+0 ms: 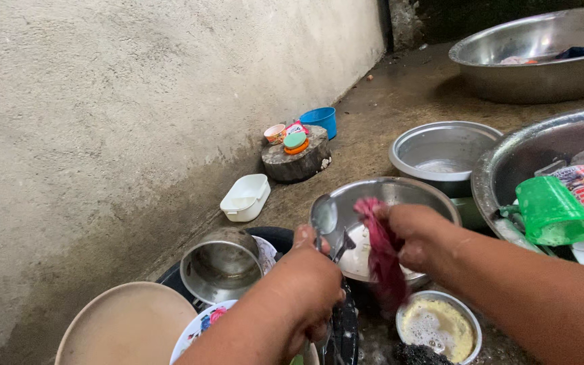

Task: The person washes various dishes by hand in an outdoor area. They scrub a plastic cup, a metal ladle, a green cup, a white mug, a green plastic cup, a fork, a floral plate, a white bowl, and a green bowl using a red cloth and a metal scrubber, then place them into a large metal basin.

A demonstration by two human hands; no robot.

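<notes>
My left hand [309, 287] grips the handles of a metal spoon [324, 217] and other cutlery, spoon bowl pointing up. My right hand [417, 236] holds a dark red cloth [381, 257] against the cutlery; the cloth hangs down over a steel bowl [414, 192]. Just below the cloth stands a small steel bowl of yellowish soapy water [439, 328] with a dark scouring pad [417, 355] beside it.
A steel pot [221, 265], a beige plate [126, 324] and a patterned plate [201, 324] lie lower left. Steel basins [441, 152] [539, 57], a green cup [552, 213], a white tub [246, 197] and a stump [297, 161] with small containers surround me. A rough wall runs along the left.
</notes>
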